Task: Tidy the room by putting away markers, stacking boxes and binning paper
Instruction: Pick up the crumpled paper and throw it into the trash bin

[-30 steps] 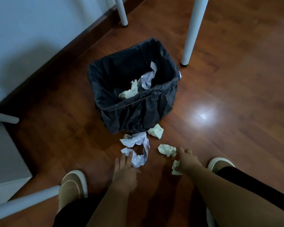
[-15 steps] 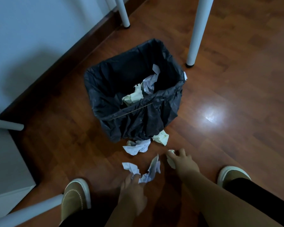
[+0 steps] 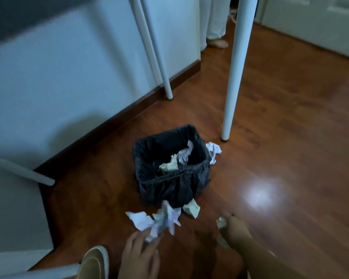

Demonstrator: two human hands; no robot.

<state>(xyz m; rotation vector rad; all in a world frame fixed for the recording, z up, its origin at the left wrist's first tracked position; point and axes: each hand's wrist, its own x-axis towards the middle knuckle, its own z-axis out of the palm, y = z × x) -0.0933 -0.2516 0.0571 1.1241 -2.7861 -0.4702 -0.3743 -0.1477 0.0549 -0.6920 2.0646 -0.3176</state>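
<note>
Binning paper — left hand [image 3: 139, 252] gripping crumpled sheets [image 3: 159, 220], right hand [image 3: 233, 228] clutching a wad [image 3: 221, 222] — release both directly above bin [image 3: 169, 182].

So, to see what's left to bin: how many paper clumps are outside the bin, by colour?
White: 2, a white clump in the left hand and a white wad by the right side of the bin.
Yellowish: 2, a yellowish scrap in the right hand and a yellowish wad on the floor before the bin.
Total: 4. The white clump may be several sheets.
</note>
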